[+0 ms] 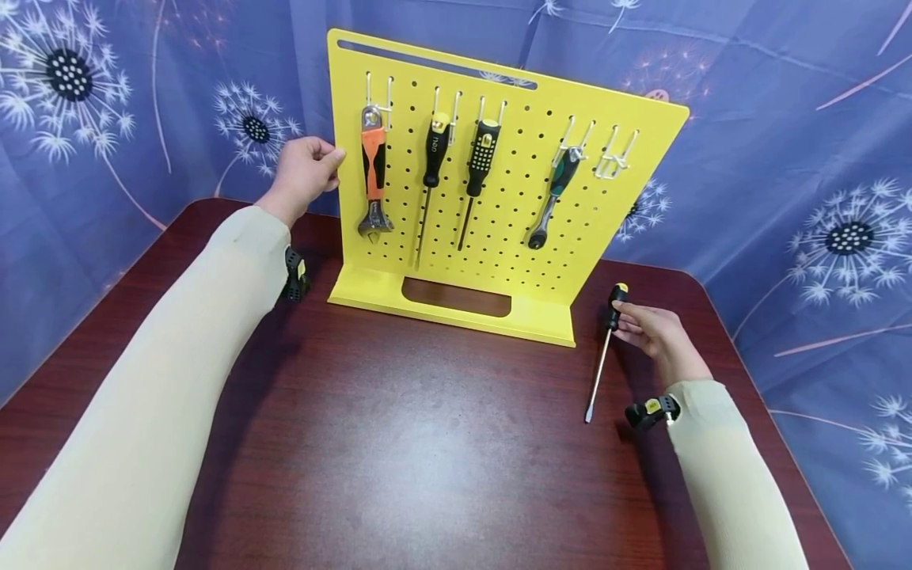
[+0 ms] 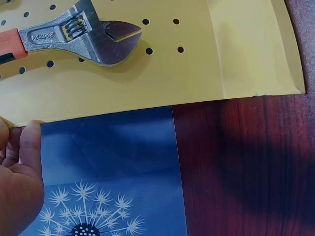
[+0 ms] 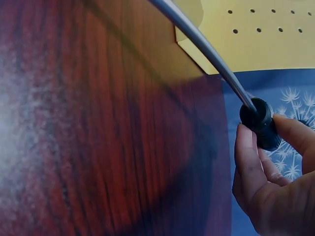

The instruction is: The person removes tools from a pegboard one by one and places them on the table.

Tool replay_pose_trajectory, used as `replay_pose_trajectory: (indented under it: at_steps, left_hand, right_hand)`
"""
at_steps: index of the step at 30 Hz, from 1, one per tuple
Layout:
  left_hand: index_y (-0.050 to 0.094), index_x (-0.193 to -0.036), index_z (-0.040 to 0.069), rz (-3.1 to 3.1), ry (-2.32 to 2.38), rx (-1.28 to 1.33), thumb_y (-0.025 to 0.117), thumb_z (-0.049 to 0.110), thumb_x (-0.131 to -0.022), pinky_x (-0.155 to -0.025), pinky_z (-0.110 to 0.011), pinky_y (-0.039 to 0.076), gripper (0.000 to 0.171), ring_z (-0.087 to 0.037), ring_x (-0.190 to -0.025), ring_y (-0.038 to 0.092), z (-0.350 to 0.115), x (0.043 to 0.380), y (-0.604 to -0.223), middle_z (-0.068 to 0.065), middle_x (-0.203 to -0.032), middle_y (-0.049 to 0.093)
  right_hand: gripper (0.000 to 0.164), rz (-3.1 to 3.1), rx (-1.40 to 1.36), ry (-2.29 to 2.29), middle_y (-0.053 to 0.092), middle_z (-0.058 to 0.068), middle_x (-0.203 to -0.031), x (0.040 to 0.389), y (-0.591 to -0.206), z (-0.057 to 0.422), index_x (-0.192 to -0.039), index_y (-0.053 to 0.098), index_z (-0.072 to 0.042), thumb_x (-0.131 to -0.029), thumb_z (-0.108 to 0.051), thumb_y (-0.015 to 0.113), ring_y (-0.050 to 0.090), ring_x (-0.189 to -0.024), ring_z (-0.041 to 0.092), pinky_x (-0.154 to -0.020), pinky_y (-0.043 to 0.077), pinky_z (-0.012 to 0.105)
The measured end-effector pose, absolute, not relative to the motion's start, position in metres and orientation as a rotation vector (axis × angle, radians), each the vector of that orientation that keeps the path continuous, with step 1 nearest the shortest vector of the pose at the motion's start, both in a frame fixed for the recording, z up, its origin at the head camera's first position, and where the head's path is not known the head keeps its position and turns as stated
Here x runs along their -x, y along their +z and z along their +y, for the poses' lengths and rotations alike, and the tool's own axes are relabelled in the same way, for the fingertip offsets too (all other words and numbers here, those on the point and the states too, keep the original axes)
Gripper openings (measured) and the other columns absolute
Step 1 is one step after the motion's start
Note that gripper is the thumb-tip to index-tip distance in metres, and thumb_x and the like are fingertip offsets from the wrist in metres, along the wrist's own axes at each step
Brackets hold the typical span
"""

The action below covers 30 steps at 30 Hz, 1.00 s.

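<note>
A yellow pegboard (image 1: 520,174) stands upright on the table. My left hand (image 1: 305,176) pinches its left edge between thumb and fingers; in the left wrist view the fingertips (image 2: 30,135) meet that edge. My right hand (image 1: 657,336) grips a flat-head screwdriver (image 1: 617,305) by its black-and-yellow handle, to the right of the board. Its long shaft (image 3: 206,46) points down and toward me over the table. Close to the left hand, an orange-handled adjustable wrench (image 1: 374,162) hangs from a hook. An unoccupied double hook (image 1: 611,162) is at the board's upper right.
Two screwdrivers, one with a plain black handle (image 1: 436,154) and one with a dotted handle (image 1: 480,162), hang mid-board. Right of them hangs a green-and-black ratchet (image 1: 563,176). The board's base (image 1: 370,294) rests on the dark wooden table (image 1: 399,443). Behind is a blue dandelion-print curtain (image 1: 755,119).
</note>
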<state>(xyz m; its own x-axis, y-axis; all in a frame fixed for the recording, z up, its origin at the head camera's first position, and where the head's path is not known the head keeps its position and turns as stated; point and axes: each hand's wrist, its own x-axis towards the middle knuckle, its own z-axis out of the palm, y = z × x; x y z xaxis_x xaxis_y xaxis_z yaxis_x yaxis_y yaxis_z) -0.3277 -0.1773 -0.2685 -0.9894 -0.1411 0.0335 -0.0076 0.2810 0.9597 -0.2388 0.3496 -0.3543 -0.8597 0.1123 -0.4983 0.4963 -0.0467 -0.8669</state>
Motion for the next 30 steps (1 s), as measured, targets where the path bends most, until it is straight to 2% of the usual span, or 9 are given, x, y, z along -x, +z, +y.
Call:
replay_pose_trajectory:
  at_steps: [8,13,22,25,30]
  left_hand:
    - [0.063,-0.104,0.008,-2.457,-1.790,-0.159,0.057,0.025,-0.106,-0.068,-0.010,0.053,0.018,0.001,-0.071,0.057,-0.178,0.326,-0.269,0.012,-0.084,0.055]
    - [0.063,-0.102,0.010,-2.454,-1.801,-0.169,0.057,0.025,-0.105,-0.066,-0.010,0.052,0.017,-0.001,-0.073,0.056,-0.178,0.327,-0.268,0.011,-0.086,0.055]
    - [0.062,-0.101,0.010,-2.442,-1.819,-0.156,0.057,0.024,-0.105,-0.065,-0.010,0.052,0.016,-0.001,-0.072,0.056,-0.178,0.327,-0.267,0.011,-0.084,0.055]
    - [0.062,-0.100,0.011,-2.449,-1.810,-0.157,0.057,0.025,-0.105,-0.066,-0.010,0.052,0.016,-0.001,-0.072,0.056,-0.178,0.327,-0.267,0.012,-0.084,0.055]
    - [0.062,-0.101,0.011,-2.466,-1.790,-0.165,0.056,0.026,-0.106,-0.068,-0.010,0.052,0.016,-0.001,-0.074,0.057,-0.178,0.327,-0.267,0.011,-0.087,0.055]
  right_hand:
    - [0.035,1.959,-0.692,-1.929,0.066,-0.005,-0.061,0.248,-0.359,0.349,-0.066,0.070,-0.018,-0.100,-0.013,0.063,0.065,-0.055,0.003,-0.058,0.061,0.020]
    - [0.031,1.940,-0.731,-1.940,0.067,-0.004,-0.060,0.250,-0.360,0.350,-0.067,0.068,-0.017,-0.098,-0.013,0.068,0.066,-0.055,0.004,-0.058,0.061,0.021]
    - [0.035,1.939,-0.724,-1.898,0.066,-0.004,-0.062,0.252,-0.362,0.353,-0.065,0.067,-0.019,-0.099,-0.014,0.066,0.066,-0.057,0.004,-0.059,0.061,0.022]
    - [0.032,1.946,-0.723,-1.884,0.066,-0.004,-0.063,0.252,-0.363,0.353,-0.068,0.065,-0.019,-0.099,-0.015,0.065,0.066,-0.058,0.003,-0.059,0.061,0.021]
    - [0.018,1.988,-0.748,-1.840,0.066,-0.004,-0.063,0.253,-0.366,0.353,-0.082,0.062,-0.014,-0.099,-0.015,0.066,0.066,-0.059,0.003,-0.060,0.062,0.022]
